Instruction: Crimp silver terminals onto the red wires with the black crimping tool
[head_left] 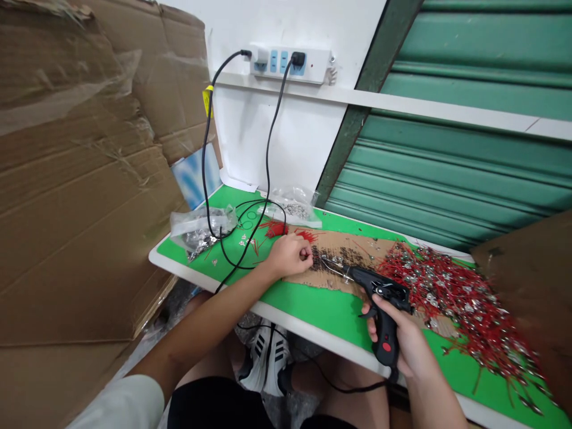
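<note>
My right hand point(400, 330) is wrapped round the handle of a black soldering gun point(384, 292), whose thin tip points left over the brown cardboard strip point(322, 279). Close to that tip, my left hand point(291, 256) is closed in a pinch above the strip; whatever lies between its fingertips is too small to make out. Dark marks and small metal pieces cover the middle of the strip. Behind my left hand lie bunches of short red wires point(276, 229). To the right spreads a large pile of red wires with metal pieces point(447, 292).
Plastic bags of metal parts point(203, 229) point(292, 210) stand at the back and left of the green table point(313, 304). Black cables run from a power strip point(290, 64) across the table. Cardboard point(80, 226) rises at the left, a green shutter point(447, 173) behind.
</note>
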### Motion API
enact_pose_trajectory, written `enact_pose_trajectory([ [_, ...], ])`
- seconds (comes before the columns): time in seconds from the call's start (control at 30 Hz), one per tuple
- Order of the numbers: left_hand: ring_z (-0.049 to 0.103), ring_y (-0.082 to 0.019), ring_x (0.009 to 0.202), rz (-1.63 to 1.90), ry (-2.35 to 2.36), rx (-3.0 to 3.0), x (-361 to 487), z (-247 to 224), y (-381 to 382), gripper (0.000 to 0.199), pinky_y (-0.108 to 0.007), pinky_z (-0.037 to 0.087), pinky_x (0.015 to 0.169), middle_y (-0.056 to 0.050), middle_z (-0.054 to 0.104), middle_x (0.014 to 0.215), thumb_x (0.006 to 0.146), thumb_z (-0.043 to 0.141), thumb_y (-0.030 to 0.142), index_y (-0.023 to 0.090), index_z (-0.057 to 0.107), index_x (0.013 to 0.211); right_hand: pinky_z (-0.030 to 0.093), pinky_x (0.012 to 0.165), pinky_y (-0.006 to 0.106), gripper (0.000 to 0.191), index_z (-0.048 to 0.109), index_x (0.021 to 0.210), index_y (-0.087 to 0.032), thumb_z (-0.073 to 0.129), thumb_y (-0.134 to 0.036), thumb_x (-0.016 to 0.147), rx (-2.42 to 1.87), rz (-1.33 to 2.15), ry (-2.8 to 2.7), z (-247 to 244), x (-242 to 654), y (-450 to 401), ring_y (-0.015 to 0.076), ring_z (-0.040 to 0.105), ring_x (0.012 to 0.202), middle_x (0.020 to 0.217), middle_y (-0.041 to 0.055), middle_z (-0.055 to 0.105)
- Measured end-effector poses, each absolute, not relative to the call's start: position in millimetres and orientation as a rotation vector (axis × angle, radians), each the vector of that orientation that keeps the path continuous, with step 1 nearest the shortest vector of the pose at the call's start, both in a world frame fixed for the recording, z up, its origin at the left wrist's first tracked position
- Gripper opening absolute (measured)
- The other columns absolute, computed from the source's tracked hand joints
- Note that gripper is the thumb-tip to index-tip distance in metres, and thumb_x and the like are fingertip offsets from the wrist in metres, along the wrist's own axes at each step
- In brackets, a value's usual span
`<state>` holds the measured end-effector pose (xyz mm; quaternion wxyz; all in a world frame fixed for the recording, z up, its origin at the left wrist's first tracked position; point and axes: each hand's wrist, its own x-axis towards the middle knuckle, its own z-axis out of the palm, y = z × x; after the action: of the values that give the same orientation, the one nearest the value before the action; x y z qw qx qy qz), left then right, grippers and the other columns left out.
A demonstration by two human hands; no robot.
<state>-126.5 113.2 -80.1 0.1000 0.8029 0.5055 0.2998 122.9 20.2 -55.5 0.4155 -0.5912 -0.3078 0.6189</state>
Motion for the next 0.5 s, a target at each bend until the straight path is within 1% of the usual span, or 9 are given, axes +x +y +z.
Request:
enact_pose_trajectory([
  [0.27, 0.059, -0.015, 0.076, 0.894, 1.488, 2.362, -126.6, -81.6, 113.4, 0.008, -0.027, 0.046, 0.073, 0.000, 0.068, 0.077, 0.075, 0.061, 0.025, 0.020, 0.066, 0.073, 0.033, 0.036, 0.022, 0.039, 0.070, 0.071, -0.014, 0.077, -0.051, 0.063, -1.485, 1.566, -0.826, -51.1, 120.9, 20.1, 0.0113, 0.044, 0.037, 0.044, 0.0026, 0.052],
  [0.5, 0.059, -0.015, 0.076, 0.874, 1.496, 2.371, -126.4, -81.0, 113.2, 0.008, -0.028, 0.046, 0.073, 0.000, 0.068, 0.076, 0.076, 0.061, 0.025, 0.020, 0.066, 0.073, 0.035, 0.037, 0.023, 0.036, 0.070, 0.069, -0.015, 0.079, -0.050, 0.063, -1.488, 1.540, -0.797, -57.2, 123.5, 19.5, 0.0127, 0.046, 0.039, 0.047, 0.0036, 0.056],
])
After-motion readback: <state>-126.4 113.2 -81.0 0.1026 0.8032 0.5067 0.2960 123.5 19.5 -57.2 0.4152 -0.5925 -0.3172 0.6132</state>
